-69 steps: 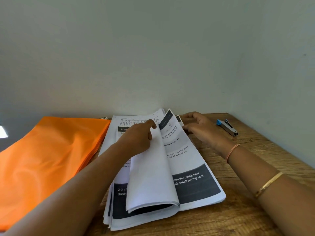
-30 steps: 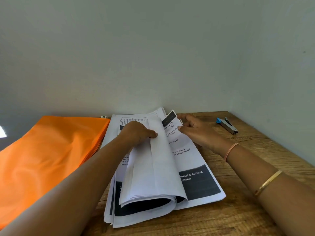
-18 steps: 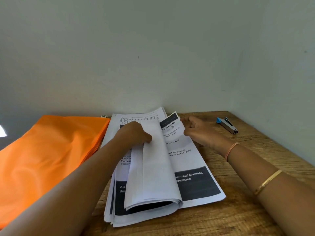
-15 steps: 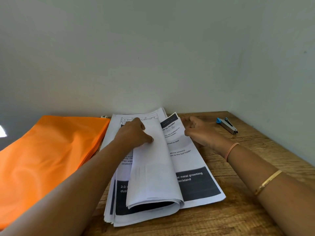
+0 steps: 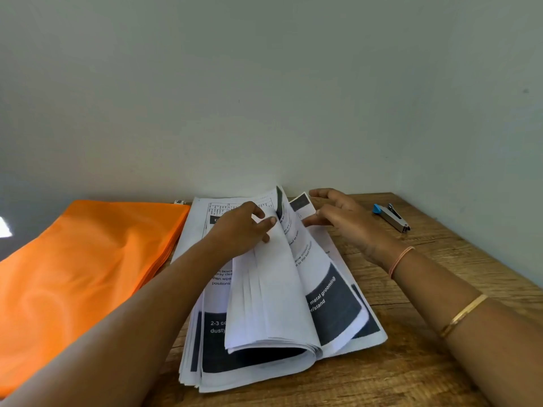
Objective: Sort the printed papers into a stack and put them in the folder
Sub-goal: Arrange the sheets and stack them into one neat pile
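Currently the printed papers (image 5: 335, 306) are laid as one pile on the wooden table (image 5: 417, 368), between the orange folder (image 5: 88, 274) and a blue-ended stapler (image 5: 392, 218).

A turned sheaf (image 5: 273, 295) of upper sheets is bent over leftward. It is pinched near its far edge by the left hand (image 5: 244, 227), thumb on top, fingers curled against it. It is judged to be held back so that the printed faces underneath can be read and checked for order.

The right hand (image 5: 343, 221) is held wide, fingers loosely spread, nothing gripped. It is set at the pile's far right corner, where one dark-headed page corner is lifted, probably so the next sheet can be separated. Whether the thumb touches that corner cannot be told.

The folder is laid flat just beside the pile's left edge, and no paper is seen in it. It is probably parked close so the finished stack can be slid across.

Sheet edges are fanned at the near left corner, so squaring is judged not yet done. Step in hand: sorting. Filing is not begun.

Risk: the bent sheaf could be creased if it is pressed flat.
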